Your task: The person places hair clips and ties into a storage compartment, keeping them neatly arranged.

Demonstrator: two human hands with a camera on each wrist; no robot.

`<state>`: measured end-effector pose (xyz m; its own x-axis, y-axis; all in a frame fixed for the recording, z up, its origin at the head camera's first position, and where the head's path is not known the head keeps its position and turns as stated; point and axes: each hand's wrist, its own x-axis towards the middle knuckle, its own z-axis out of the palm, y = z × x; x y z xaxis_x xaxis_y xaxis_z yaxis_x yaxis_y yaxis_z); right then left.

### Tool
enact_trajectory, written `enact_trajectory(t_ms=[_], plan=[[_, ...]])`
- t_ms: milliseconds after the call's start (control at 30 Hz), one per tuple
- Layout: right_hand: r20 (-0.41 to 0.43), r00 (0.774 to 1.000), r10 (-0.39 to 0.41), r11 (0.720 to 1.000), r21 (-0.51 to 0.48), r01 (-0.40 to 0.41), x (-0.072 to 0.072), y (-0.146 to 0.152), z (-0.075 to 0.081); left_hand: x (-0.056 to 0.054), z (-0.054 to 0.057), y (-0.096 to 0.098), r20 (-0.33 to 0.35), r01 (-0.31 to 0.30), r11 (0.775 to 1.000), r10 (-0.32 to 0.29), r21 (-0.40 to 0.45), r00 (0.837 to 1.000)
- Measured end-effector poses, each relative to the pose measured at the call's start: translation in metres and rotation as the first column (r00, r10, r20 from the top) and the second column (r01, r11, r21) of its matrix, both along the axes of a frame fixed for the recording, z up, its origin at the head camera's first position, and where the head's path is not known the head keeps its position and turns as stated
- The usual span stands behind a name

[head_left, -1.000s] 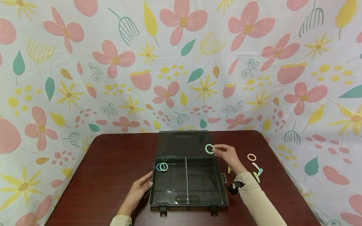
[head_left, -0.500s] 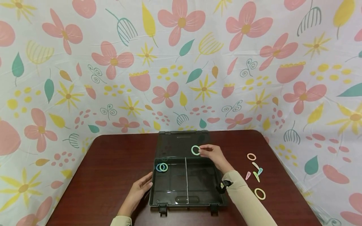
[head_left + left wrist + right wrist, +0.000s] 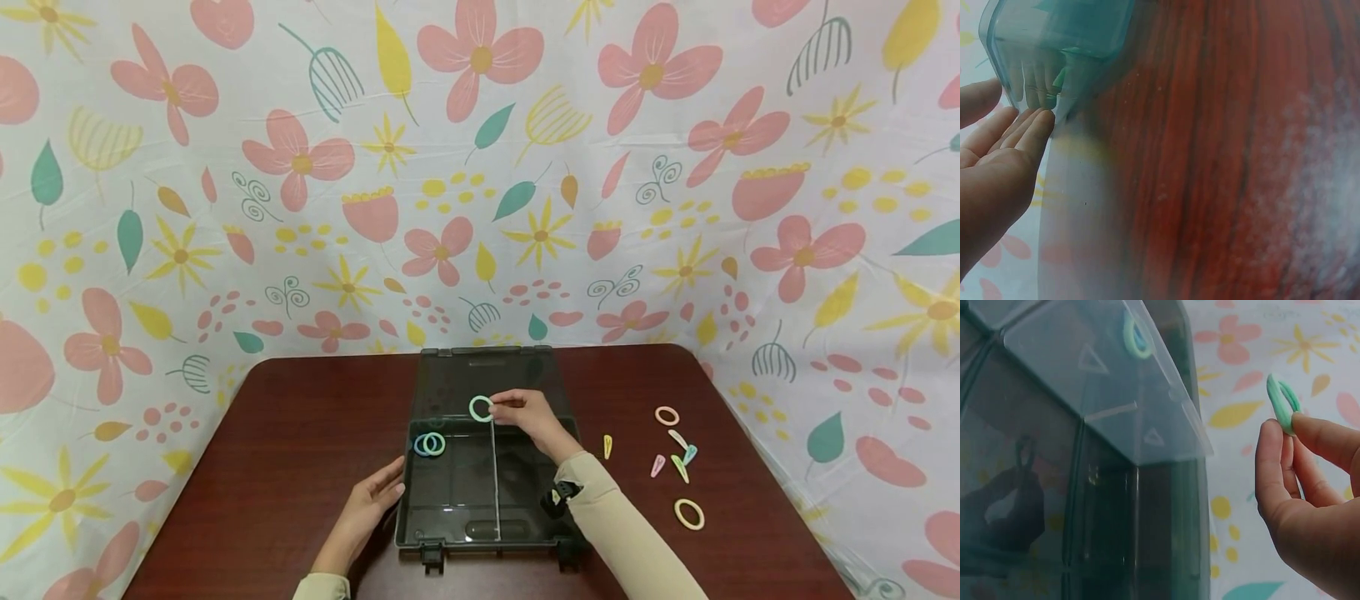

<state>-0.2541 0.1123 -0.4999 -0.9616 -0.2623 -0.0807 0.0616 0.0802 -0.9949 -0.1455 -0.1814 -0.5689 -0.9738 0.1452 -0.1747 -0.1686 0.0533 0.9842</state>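
Thumb and fingers of the right hand pinch a light green ring. It stands on edge just left of that hand, near the far end of the divider. Farther left, a bit toward the person, a blue ring and another green ring overlap in the box. The left hand is nearer to those two; its straight fingers touch the box's left side. Right of the right hand lies a yellow clip.

Room over box, L half, lower ctr. In way: divider mid-box, R hand mid-frame, L hand at L wall.
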Motion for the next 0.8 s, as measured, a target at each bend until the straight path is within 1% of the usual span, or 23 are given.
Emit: enact_trajectory(t_ms=[200,400,567,633,667,767,800], plan=[[-0.013,0.998,0.063,0.997,0.037,-0.063,0.001,-0.016,-0.006,0.0,0.0,-0.002,-0.005,0.014,1.0,-0.014,-0.009,1.0],[-0.011,0.999,0.047,0.998,0.042,-0.047,0.004,-0.034,-0.011,0.001,0.0,-0.002,-0.018,0.009,1.0,-0.009,-0.005,1.0],[0.017,1.0,0.02,0.997,0.072,-0.021,0.006,-0.046,-0.012,0.0,0.0,-0.001,-0.016,-0.001,1.0,0.001,-0.003,1.0],[0.024,1.0,0.019,0.997,0.068,-0.021,0.007,-0.05,-0.012,0.0,-0.001,-0.001,-0.017,-0.007,1.0,0.007,-0.005,1.0],[0.025,0.999,0.023,0.997,0.066,-0.025,0.008,-0.052,-0.012,0.0,-0.001,-0.001,-0.019,-0.008,1.0,0.008,-0.006,1.0],[0.042,0.998,0.037,0.998,0.053,-0.039,0.013,-0.056,-0.003,0.0,0.0,0.0,-0.015,-0.014,1.0,0.014,-0.005,1.0],[0.047,0.998,0.038,0.998,0.043,-0.04,0.014,-0.058,-0.003,0.0,0.0,0.0,-0.017,-0.012,1.0,0.012,-0.005,1.0]])
